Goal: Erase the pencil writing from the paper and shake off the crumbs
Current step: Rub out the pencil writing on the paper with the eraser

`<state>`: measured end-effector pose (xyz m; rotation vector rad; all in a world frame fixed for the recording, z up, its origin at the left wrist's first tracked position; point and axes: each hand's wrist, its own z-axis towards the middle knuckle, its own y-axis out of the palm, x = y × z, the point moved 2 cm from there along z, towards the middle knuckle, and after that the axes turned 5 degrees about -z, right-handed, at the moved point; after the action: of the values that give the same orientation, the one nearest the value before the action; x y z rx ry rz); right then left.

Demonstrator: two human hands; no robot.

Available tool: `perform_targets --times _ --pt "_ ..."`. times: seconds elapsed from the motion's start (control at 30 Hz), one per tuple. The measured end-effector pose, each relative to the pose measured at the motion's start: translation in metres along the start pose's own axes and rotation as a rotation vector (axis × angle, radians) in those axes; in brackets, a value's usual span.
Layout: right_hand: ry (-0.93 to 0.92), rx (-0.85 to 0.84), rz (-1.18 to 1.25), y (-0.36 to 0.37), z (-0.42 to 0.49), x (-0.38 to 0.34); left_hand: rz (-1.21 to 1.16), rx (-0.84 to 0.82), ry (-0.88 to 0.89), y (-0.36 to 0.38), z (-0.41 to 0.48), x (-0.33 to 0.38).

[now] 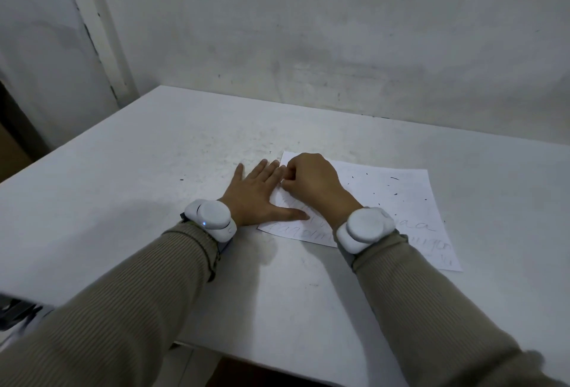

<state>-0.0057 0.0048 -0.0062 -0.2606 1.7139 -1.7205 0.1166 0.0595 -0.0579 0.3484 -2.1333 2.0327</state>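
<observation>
Ribbed beige sleeves, the left sleeve [123, 309] and the right sleeve [431, 309], reach in from the near edge toward the middle of the scene. Behind everything stands a scuffed pale wall [339, 32]. Against it sits a white table [154, 170], its top marked with grey smudges. A sheet of white paper [385, 211] lies flat on the table right of centre, turned slightly askew.

The left hand [256, 195] lies palm down with its fingers straight and spread. It rests mostly on the table along the paper's left edge, and its thumb presses on the sheet's near left corner. The right hand [311, 183] sits on the far left part of the paper, just beside the left fingertips. Its fingers are curled tight, and whether they pinch anything cannot be told.

Each wrist carries a rounded white device, the left one [211, 215] showing a small blue light and the right one [365, 229] overlapping the sheet. Pencil writing [422, 226] runs along the paper's near part. Dark crumbs [394, 178] dot its far right area.
</observation>
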Motion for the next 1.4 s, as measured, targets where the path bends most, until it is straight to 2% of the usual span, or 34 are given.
perform_targets --times 0.1,0.3,0.5,0.7,0.93,1.17,1.4 --pt "0.003 0.015 0.006 0.003 0.003 -0.003 0.002 0.000 0.009 -0.001 0.000 0.000" --pt "-0.070 -0.094 0.084 0.000 -0.005 0.000 0.001 -0.002 0.015 -0.002 0.001 0.001" --pt "0.015 0.031 -0.029 0.002 0.004 -0.002 0.006 -0.003 0.009 0.000 0.000 0.000" --pt "-0.077 -0.070 0.032 0.004 -0.001 -0.003 0.000 -0.004 0.019 -0.001 0.002 0.001" --pt "0.017 0.046 -0.043 0.001 0.005 0.001 0.015 -0.005 -0.001 -0.001 0.001 0.000" --pt "-0.122 -0.097 0.032 -0.004 -0.004 0.002 0.007 -0.007 0.008 -0.001 0.001 0.002" --pt "0.064 0.042 -0.034 -0.008 -0.001 0.027 0.033 -0.011 -0.010 -0.002 -0.002 0.003"
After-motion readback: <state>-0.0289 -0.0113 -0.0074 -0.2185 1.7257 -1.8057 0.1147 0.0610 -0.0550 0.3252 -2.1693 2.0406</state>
